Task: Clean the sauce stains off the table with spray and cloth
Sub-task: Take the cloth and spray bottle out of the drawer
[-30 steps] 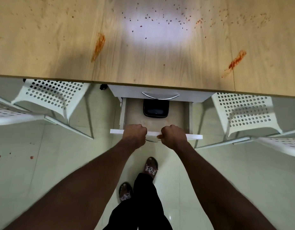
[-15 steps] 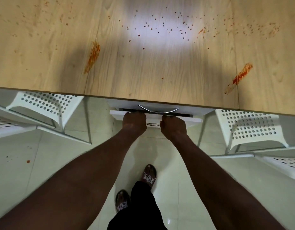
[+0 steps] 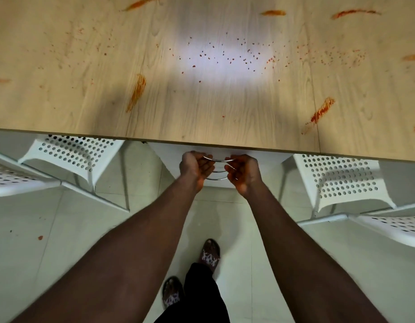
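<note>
— What's nearest?
— Two feet in patterned sandals (image 3: 210,251) on the pale tiled floor (image 3: 341,264). A black trouser leg (image 3: 201,294) shows between them. A few red spots (image 3: 40,237) lie on the floor off to the left.

— And the arms?
— Both forearms reach forward to just below the surface's near edge. The left grip (image 3: 197,167) and right grip (image 3: 243,173) are palms up with fingers curled, either side of the curved metal handles (image 3: 219,160) on a white drawer front (image 3: 268,158). The top handle's ends run in at the fingers of each. Whether either grip actually holds it, I cannot tell.

— Beside them?
— One white perforated chair (image 3: 73,151) on the left and a second chair (image 3: 339,180) on the right, both by the near edge.

— The sauce stains (image 3: 136,93)?
— Spread over the wooden surface (image 3: 225,117). One orange streak lies left of centre by the near edge and another streak (image 3: 322,110) toward the near right. Fine red speckles (image 3: 225,57) dot the middle under a bright glare, with more smears (image 3: 273,12) farther back.
</note>
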